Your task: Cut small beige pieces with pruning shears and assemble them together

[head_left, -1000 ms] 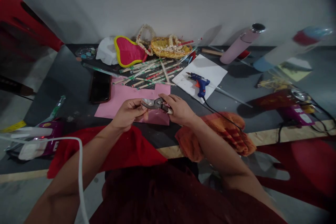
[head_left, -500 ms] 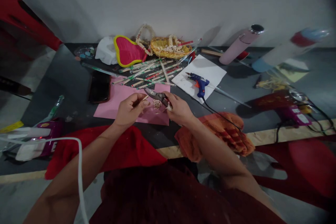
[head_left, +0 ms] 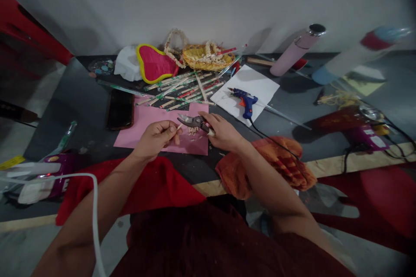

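My left hand point(head_left: 156, 138) pinches a thin wooden stick point(head_left: 179, 127) over the pink paper point(head_left: 130, 136). In my right hand point(head_left: 224, 132) are pruning shears point(head_left: 195, 121), fingers wrapped round the handles. The blades point left, close to the tip of the stick, and look parted. Below the shears, a small pile of cut stick pieces point(head_left: 193, 130) lies on the paper. Behind the hands, several wrapped wooden sticks point(head_left: 182, 91) are spread in a loose heap.
A blue glue gun point(head_left: 245, 100) rests on a white sheet point(head_left: 266, 84), its cord crossing an orange towel point(head_left: 276, 160). A phone point(head_left: 120, 109) lies left. At the back are a woven basket point(head_left: 191, 55), a heart-shaped piece point(head_left: 156, 64) and a pink bottle point(head_left: 294, 54).
My left hand has drawn slightly left, away from the shears. The shears' blades have parted, and more cut pieces show on the pink paper. The view has shifted a little.
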{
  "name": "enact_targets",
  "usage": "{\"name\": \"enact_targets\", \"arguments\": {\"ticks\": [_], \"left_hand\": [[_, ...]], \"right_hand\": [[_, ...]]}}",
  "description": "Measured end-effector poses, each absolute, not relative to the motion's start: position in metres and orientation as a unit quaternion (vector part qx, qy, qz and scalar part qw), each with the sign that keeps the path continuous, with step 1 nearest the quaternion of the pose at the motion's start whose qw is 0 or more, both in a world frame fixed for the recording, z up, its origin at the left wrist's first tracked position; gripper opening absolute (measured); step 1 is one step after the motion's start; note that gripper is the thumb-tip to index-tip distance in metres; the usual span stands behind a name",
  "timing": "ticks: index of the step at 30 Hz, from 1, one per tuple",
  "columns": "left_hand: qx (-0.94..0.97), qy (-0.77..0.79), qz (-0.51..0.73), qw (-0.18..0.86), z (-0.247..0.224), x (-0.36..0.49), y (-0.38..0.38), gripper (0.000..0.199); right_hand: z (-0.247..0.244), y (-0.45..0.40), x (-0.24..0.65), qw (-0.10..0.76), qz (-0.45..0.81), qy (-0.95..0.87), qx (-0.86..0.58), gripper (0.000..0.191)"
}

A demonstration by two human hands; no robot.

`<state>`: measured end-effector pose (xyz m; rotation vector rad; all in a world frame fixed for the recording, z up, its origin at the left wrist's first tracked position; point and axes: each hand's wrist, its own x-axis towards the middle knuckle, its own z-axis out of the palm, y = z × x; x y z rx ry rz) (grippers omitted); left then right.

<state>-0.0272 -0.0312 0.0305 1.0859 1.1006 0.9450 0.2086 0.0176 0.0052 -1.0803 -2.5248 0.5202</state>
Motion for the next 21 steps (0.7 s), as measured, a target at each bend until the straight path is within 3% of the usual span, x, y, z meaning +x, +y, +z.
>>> {"name": "enact_targets", "arguments": {"ticks": [9,18,21], "left_hand": [[0.429,0.478,0.429,0.635,0.031,-0.029,-0.029,0.031],[0.57,0.56,0.425,0.424,0.035,-0.023,-0.031,0.021],[0.598,0.557,0.413,0.402,0.036,-0.025,-0.031,0.018]], "right_hand": [[0.016,0.004,0.197,0.143,0.169,-0.863,-0.454,0.051],[0.012,0.006,0.195,0.143,0.158,-0.846,-0.489,0.049],[0.01,0.01,0.201,0.151,0.159,-0.864,-0.454,0.056]]}}
